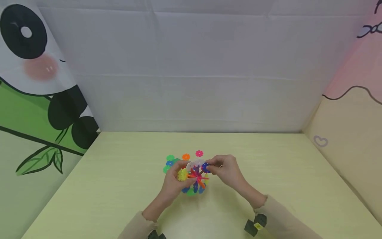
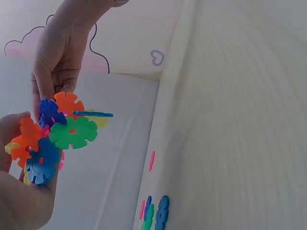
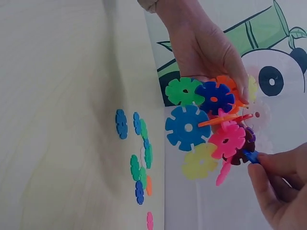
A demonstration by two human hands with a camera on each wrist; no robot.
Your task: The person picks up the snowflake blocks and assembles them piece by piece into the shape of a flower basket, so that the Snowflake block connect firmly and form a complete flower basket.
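A cluster of interlocking snowflake discs [image 1: 198, 176] in pink, orange, yellow, blue, green and white is held up by my left hand [image 1: 172, 188], its fingers and thumb around the left side. My right hand [image 1: 225, 170] pinches a dark blue snowflake disc [image 3: 250, 156] between thumb and fingertips, right at the cluster's edge beside a dark purple disc [image 3: 243, 152]. In the left wrist view, a green disc [image 2: 73, 132] and a blue disc [image 2: 42, 162] stick out of the cluster's underside. Part of the cluster is hidden behind the left fingers.
Several loose snowflake discs lie on the pale table [image 1: 119, 186] behind the cluster, among them a green one [image 1: 170, 158], an orange one [image 1: 186, 156] and a pink one [image 1: 199, 153]. A whitish cloth wall [image 1: 197, 99] stands at the back, with printed panels at both sides.
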